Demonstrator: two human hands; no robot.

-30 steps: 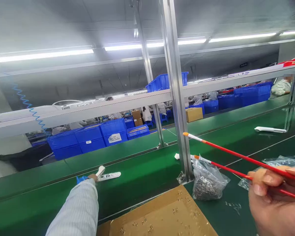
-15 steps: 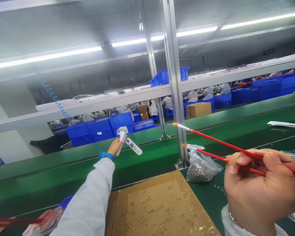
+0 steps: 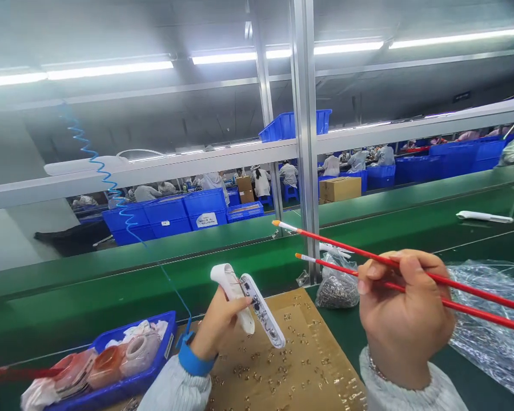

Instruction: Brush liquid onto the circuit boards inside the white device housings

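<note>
My left hand [image 3: 217, 326] is closed around a two-part white plastic housing, its curved shell [image 3: 231, 288] in the palm. The other half [image 3: 263, 313], with a circuit board and wires inside, lies beside the shell under my thumb. In my right hand [image 3: 406, 319] are two thin red paintbrushes, the upper brush [image 3: 342, 244] and the lower brush [image 3: 332, 266]; their orange tips point left, clear of the housing. Below the left hand lies a cardboard sheet [image 3: 321, 337] scattered with many small metal pieces [image 3: 252, 374].
A blue tray [image 3: 171, 331] with jars [image 3: 105, 365] stands at left. Behind the cardboard are a metal post [image 3: 305, 142] and a bag of metal parts [image 3: 338, 291]. A clear plastic bag [image 3: 492, 319] and white housing [image 3: 484, 217] lie right. A coiled blue cord [image 3: 126, 214] reaches my left wrist.
My left hand has come back toward me with the housing, from above the green bench to over the cardboard. My right hand with the brushes has shifted left. The tray has come into view.
</note>
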